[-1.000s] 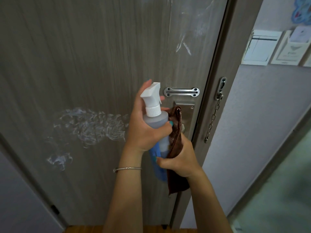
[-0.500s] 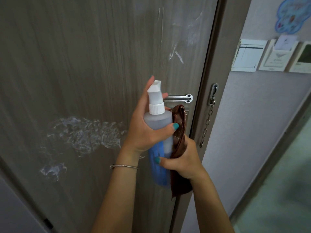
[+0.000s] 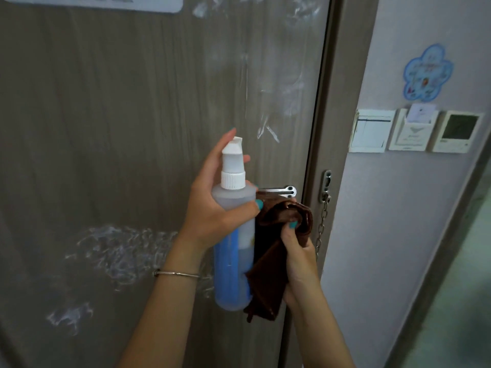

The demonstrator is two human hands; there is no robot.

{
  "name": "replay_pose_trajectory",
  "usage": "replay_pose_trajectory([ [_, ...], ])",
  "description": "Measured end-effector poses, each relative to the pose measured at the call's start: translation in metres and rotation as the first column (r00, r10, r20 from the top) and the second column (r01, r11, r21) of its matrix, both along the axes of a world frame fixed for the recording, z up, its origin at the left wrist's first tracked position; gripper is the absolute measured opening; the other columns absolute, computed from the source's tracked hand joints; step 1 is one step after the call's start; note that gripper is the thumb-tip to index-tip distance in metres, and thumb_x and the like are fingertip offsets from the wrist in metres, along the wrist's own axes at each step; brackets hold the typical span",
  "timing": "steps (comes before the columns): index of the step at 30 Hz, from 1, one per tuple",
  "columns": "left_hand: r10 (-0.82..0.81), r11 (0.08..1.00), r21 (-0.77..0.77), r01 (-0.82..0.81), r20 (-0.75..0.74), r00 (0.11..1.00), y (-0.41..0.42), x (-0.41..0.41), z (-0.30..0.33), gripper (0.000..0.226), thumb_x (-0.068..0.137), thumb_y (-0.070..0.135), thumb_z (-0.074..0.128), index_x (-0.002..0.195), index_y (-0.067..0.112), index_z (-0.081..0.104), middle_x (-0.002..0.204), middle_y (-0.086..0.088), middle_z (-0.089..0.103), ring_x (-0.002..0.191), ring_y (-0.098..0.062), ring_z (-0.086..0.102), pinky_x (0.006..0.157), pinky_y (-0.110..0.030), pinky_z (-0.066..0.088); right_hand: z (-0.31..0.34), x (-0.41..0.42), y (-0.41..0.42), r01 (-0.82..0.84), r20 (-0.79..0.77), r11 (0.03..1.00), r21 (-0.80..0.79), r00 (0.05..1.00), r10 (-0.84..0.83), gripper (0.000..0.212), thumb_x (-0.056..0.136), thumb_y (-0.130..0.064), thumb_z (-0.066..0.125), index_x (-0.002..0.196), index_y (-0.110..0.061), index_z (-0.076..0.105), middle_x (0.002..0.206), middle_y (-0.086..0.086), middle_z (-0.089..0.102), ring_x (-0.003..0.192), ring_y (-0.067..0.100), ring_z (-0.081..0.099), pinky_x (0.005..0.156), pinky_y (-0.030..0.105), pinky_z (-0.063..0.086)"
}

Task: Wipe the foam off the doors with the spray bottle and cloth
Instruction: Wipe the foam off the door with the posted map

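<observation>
Left hand (image 3: pixel 215 208) wrapped around upper body of spray bottle (image 3: pixel 233 235), thumb across front, index finger raised beside white nozzle head. Bottle upright, held in front of door (image 3: pixel 119 128), translucent with blue label down lower half. Thin bracelet (image 3: pixel 176 274) on left wrist.

Right hand (image 3: pixel 297 251) gripped brown cloth (image 3: pixel 276 251), fingers curled round bunched top, rest hanging down past wrist. Cloth just beside bottle on right side, touching it along edge. Both hands close together, low centre of head view, near door's latch edge.

Foam (image 3: pixel 119 251) smeared in wide white patch on door, left of left forearm, about wrist height. Smaller foam blot (image 3: pixel 70 316) lower left, apart from big patch. Faint streaks (image 3: pixel 268 131) above nozzle, more smears near top of door.

Metal slide plate (image 3: pixel 281 191) on door, partly hidden behind bottle and cloth. Chain (image 3: pixel 321 227) hung from bracket (image 3: pixel 326 185) on door frame (image 3: pixel 342 102), just right of cloth. White sign (image 3: pixel 106 4) at top edge of door, cut off.

Wall (image 3: pixel 398 235) right of frame: switch panel (image 3: pixel 370 131), card holder (image 3: pixel 414 131) with card in it, thermostat-type panel (image 3: pixel 457 132) in a row. Blue flower-shaped sticker (image 3: pixel 427 73) above them.
</observation>
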State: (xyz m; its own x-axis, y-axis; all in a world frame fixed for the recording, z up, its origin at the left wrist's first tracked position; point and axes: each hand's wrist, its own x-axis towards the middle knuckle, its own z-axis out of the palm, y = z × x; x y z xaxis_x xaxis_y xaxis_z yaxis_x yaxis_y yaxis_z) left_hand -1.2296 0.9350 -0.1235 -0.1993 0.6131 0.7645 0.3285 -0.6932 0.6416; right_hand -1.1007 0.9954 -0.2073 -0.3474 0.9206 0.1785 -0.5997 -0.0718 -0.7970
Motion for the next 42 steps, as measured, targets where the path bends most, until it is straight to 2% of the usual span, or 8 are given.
replay_pose_trajectory([
  [4,0.042,0.998,0.044,-0.043,0.030,0.999,0.011,-0.006,0.026,0.095,0.060,0.003,0.073,0.146,0.020,0.036,0.125,0.008,0.057,0.115,-0.014,0.059,0.083,-0.048,0.058,0.035,0.000,0.008,-0.033,0.018,0.979,-0.200,0.999,0.037,0.057,0.071,-0.049,0.070,0.118,-0.016,0.066,0.100,0.011,0.076,0.088,0.030,0.074,0.080,0.051,0.059],
  [8,0.076,0.991,0.111,-0.079,0.033,0.997,0.022,-0.015,0.051,0.094,0.057,0.011,0.072,0.145,0.024,0.039,0.128,0.005,0.057,0.121,-0.019,0.057,0.083,-0.055,0.056,0.071,0.012,0.024,-0.045,0.039,0.952,-0.302,0.997,0.060,0.072,0.067,-0.067,0.066,0.118,-0.016,0.068,0.100,0.016,0.075,0.089,0.037,0.072,0.070,0.042,0.056],
  [12,0.133,0.975,0.177,-0.138,0.035,0.990,0.036,-0.019,0.075,0.094,0.059,0.001,0.072,0.142,0.036,0.043,0.121,0.004,0.062,0.107,-0.011,0.062,0.081,-0.046,0.056,0.122,0.020,0.030,0.373,-0.073,0.918,-0.135,0.920,-0.385,0.048,0.080,-0.052,0.072,0.117,-0.020,0.068,0.102,0.007,0.074,0.095,0.028,0.071,0.086,0.044,0.058],
  [15,0.177,0.947,0.261,-0.187,0.060,0.982,0.045,-0.021,0.096,0.091,0.060,0.001,0.071,0.141,0.031,0.043,0.109,0.026,0.063,0.090,0.003,0.060,0.073,-0.031,0.056,0.183,0.022,0.047,0.738,-0.299,0.657,0.156,0.669,-0.680,0.032,0.088,-0.045,0.069,0.116,-0.029,0.068,0.113,-0.007,0.070,0.110,0.009,0.065,0.098,0.033,0.050],
  [17,0.201,0.934,0.291,-0.209,0.055,0.978,0.049,-0.023,0.111,0.089,0.060,0.002,0.071,0.140,0.030,0.043,0.102,0.033,0.061,0.086,0.004,0.059,0.071,-0.027,0.055,0.220,0.020,0.078,0.860,-0.378,0.323,0.395,0.472,-0.797,0.050,0.089,-0.050,0.063,0.133,-0.027,0.059,0.142,-0.002,0.054,0.131,0.012,0.049,0.112,0.036,0.038],
  [21,0.232,0.916,0.335,-0.220,0.007,0.973,0.051,-0.021,0.146,0.089,0.061,0.000,0.072,0.140,0.029,0.044,0.102,0.011,0.061,0.083,0.000,0.057,0.068,-0.021,0.053,0.282,0.016,0.164,0.602,-0.315,-0.192,0.775,0.103,-0.944,0.049,0.095,-0.049,0.051,0.142,-0.033,0.052,0.156,0.006,0.036,0.136,0.046,0.033,0.113,0.053,0.031],
  [25,0.240,0.911,0.356,-0.208,-0.049,0.970,0.065,-0.026,0.180,0.088,0.062,0.000,0.072,0.140,0.028,0.044,0.098,0.021,0.060,0.081,0.001,0.058,0.067,-0.022,0.054,0.295,0.013,0.213,0.195,-0.164,-0.165,0.967,-0.024,-0.986,0.060,0.090,-0.057,0.039,0.148,-0.041,0.039,0.161,0.003,0.027,0.140,0.052,0.024,0.114,0.062,0.023],
  [42,0.207,0.927,0.323,-0.190,-0.020,0.978,0.111,-0.019,0.294,0.078,0.062,0.013,0.074,0.130,0.040,0.048,0.100,-0.006,0.063,0.082,-0.015,0.062,0.073,-0.041,0.058,0.293,0.013,0.219,0.191,-0.283,-0.288,0.938,-0.055,-0.958,0.062,0.086,-0.053,0.037,0.145,-0.038,0.046,0.157,0.006,0.036,0.131,0.053,0.036,0.105,0.065,0.035],
])
